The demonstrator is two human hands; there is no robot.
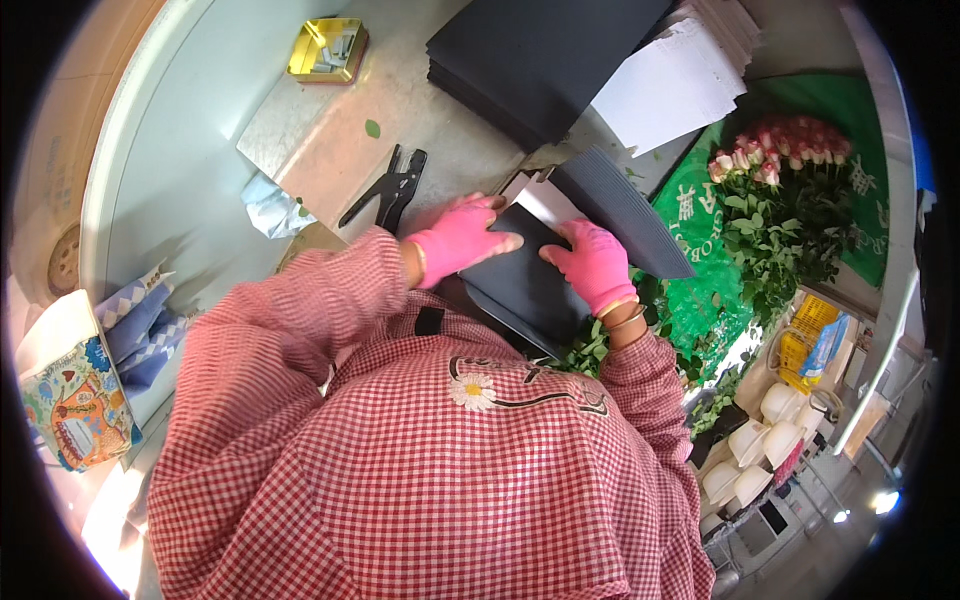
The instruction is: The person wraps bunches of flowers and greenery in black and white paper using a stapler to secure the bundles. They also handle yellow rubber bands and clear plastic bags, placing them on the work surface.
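My left hand point(463, 238), in a pink glove, rests at the left side of a dark sheet point(525, 262), its fingers at the upper edge. On the sheet's right side lies my right hand point(591, 262), gloved in the same pink, thumb towards the other hand. A white paper point(546, 201) shows beyond the sheet between the hands. Just beyond my right hand leans a dark corrugated board point(626, 206). A black stapler point(390, 187) lies beyond my left wrist. Whether either hand grips the sheet cannot be told.
Stacked black sheets point(540, 60) and white sheets point(671, 86) lie at the back. A yellow tin point(328, 51) with small metal pieces stands back left, near crumpled plastic point(276, 208). Pink-and-white roses point(772, 157) lie on green wrap point(690, 217) at right. White hard hats point(750, 446) sit lower right.
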